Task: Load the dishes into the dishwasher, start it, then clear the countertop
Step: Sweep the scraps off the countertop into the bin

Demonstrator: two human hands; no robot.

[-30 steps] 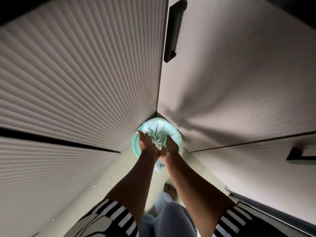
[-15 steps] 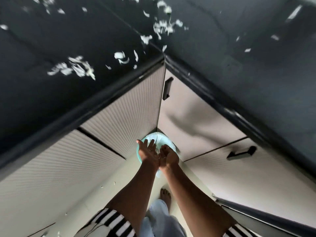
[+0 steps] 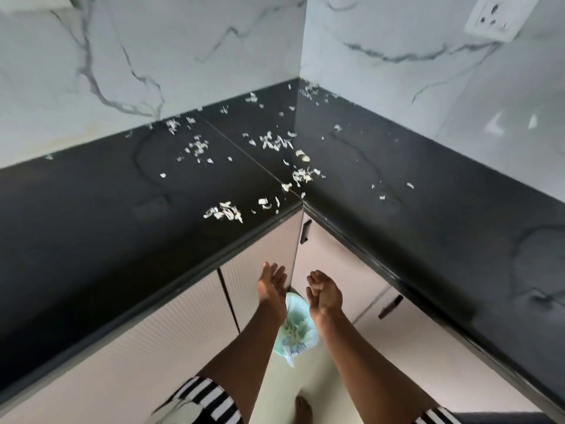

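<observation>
The countertop (image 3: 91,215) is black with little white scraps (image 3: 224,212). The wall (image 3: 153,56) is white with grey lines. The bin (image 3: 296,328) is light green. The sleeves (image 3: 208,396) have black and white stripes.

White marble walls (image 3: 183,50), beige ribbed cabinets (image 3: 171,332), pale floor (image 3: 324,384)

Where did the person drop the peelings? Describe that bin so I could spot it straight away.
Find the inside corner of the black countertop and look down to the floor where the two runs of beige cabinets meet. There stands a small bin lined with a pale mint-green bag, the only green thing around.
</observation>
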